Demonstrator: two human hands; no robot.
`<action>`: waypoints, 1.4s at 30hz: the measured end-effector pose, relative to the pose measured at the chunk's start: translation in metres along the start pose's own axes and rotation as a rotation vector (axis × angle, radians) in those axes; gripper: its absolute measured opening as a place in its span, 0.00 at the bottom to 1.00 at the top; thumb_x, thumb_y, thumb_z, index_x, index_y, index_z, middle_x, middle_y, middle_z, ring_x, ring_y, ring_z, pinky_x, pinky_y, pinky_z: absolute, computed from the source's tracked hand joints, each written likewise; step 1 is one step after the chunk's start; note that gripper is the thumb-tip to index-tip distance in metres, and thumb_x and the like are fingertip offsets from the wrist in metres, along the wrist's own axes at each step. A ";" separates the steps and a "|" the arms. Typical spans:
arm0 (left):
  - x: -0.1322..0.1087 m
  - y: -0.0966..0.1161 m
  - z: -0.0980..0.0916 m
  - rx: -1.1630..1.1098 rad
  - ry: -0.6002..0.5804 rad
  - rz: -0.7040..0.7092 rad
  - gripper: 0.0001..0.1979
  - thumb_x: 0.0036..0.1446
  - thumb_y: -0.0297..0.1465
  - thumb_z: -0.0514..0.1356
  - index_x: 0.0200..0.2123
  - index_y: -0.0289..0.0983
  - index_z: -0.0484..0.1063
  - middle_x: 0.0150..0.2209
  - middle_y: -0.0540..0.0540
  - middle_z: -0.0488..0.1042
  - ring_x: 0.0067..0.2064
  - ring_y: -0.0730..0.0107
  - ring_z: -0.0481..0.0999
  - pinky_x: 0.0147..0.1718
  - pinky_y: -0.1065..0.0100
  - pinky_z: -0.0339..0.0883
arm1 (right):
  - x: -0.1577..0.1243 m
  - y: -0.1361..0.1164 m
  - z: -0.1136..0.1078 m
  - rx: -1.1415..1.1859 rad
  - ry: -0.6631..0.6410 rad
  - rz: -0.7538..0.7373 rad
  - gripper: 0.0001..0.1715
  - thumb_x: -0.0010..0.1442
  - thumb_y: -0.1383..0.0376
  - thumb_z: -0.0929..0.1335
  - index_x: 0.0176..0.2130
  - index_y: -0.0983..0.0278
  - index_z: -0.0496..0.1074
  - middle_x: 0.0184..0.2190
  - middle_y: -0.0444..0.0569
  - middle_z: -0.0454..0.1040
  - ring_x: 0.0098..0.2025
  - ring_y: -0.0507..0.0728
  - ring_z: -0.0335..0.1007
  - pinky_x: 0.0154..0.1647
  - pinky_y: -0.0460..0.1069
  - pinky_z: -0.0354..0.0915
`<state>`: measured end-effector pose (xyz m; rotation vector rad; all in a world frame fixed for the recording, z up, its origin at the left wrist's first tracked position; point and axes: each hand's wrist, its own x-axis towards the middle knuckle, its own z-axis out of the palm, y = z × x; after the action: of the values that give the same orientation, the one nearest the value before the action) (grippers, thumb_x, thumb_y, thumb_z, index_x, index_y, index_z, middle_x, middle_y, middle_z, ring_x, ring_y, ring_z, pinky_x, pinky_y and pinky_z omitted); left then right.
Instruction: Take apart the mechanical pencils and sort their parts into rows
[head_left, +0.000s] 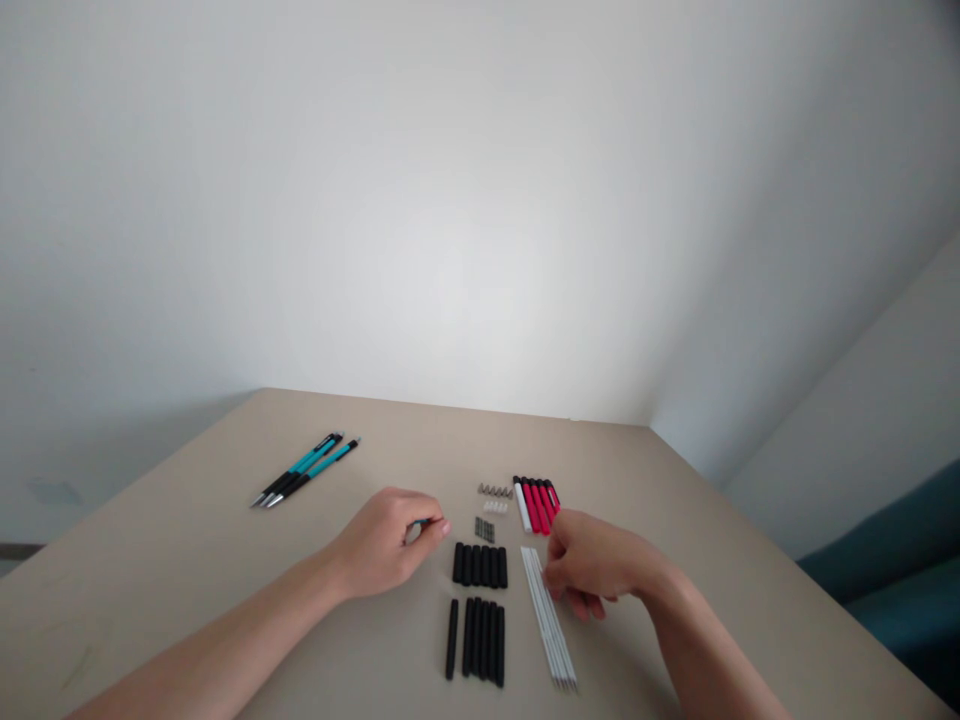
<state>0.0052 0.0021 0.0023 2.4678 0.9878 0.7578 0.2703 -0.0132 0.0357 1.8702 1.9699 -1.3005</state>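
My left hand (394, 545) is closed, mostly hiding a teal pen part (424, 521) that shows between thumb and finger. My right hand (592, 560) has its fingers curled down at the right side of a row of white pen refills (546, 620). Its fingertips touch or overlap the nearest refill; what they pinch is hidden. Between the hands lie two rows of black tubes, a shorter row (480, 566) above a longer one (484, 640). One black tube (451, 640) lies slightly apart on the left.
Farther back lie several springs (495, 491), small clear pieces (495, 508), small grey pieces (484, 529), and pink barrels (538, 505) beside a white barrel (523, 507). Three teal-and-black pens (311, 468) rest at the left. A wall (465, 220) borders the beige table (187, 580); teal fabric (892, 560) hangs right.
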 end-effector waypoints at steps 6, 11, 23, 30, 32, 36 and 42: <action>0.001 0.000 0.000 -0.002 0.005 0.006 0.15 0.62 0.30 0.51 0.23 0.36 0.65 0.20 0.54 0.62 0.22 0.76 0.60 0.25 0.73 0.52 | -0.002 -0.001 0.000 -0.001 0.062 -0.025 0.09 0.41 0.70 0.62 0.13 0.64 0.65 0.10 0.42 0.65 0.12 0.48 0.58 0.12 0.42 0.53; 0.001 0.000 0.000 -0.001 -0.006 0.009 0.15 0.62 0.31 0.51 0.22 0.35 0.65 0.20 0.54 0.62 0.22 0.76 0.60 0.24 0.73 0.52 | -0.001 -0.008 0.003 -0.060 0.180 -0.043 0.12 0.45 0.66 0.65 0.13 0.64 0.66 0.09 0.41 0.60 0.11 0.48 0.54 0.13 0.44 0.51; 0.001 0.002 0.000 -0.017 0.006 0.015 0.16 0.62 0.31 0.51 0.22 0.35 0.66 0.20 0.53 0.62 0.22 0.76 0.59 0.24 0.73 0.52 | 0.005 -0.010 0.010 -0.214 0.272 -0.080 0.10 0.44 0.67 0.67 0.14 0.64 0.71 0.11 0.42 0.62 0.17 0.50 0.58 0.19 0.45 0.50; -0.002 0.004 -0.005 -0.214 -0.079 -0.017 0.14 0.55 0.23 0.51 0.44 0.37 0.66 0.27 0.52 0.69 0.22 0.76 0.59 0.23 0.73 0.53 | 0.007 -0.015 0.009 -0.154 0.399 -0.165 0.15 0.50 0.64 0.66 0.15 0.65 0.68 0.11 0.40 0.58 0.17 0.48 0.53 0.19 0.45 0.46; -0.004 0.003 -0.006 -0.313 -0.077 0.008 0.27 0.50 0.19 0.50 0.55 0.37 0.56 0.31 0.51 0.69 0.23 0.75 0.59 0.25 0.72 0.55 | 0.007 -0.021 0.013 -0.096 0.525 -0.306 0.15 0.54 0.63 0.66 0.19 0.65 0.69 0.15 0.40 0.61 0.19 0.48 0.54 0.20 0.44 0.48; -0.006 0.002 -0.002 -0.409 -0.058 0.037 0.38 0.47 0.18 0.50 0.62 0.40 0.42 0.43 0.45 0.66 0.29 0.74 0.62 0.29 0.70 0.60 | 0.007 -0.036 0.028 0.045 0.565 -0.610 0.10 0.57 0.61 0.67 0.38 0.63 0.72 0.23 0.40 0.69 0.23 0.49 0.58 0.25 0.43 0.54; -0.009 0.005 0.002 -0.394 -0.125 0.102 0.46 0.45 0.16 0.50 0.65 0.42 0.34 0.53 0.41 0.60 0.46 0.65 0.67 0.46 0.63 0.64 | 0.012 -0.056 0.055 0.080 0.555 -0.807 0.10 0.59 0.62 0.68 0.41 0.62 0.74 0.29 0.44 0.73 0.26 0.50 0.61 0.29 0.44 0.57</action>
<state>0.0034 -0.0086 0.0004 2.2010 0.6042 0.7387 0.1948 -0.0314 0.0211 1.6263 3.2309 -1.0492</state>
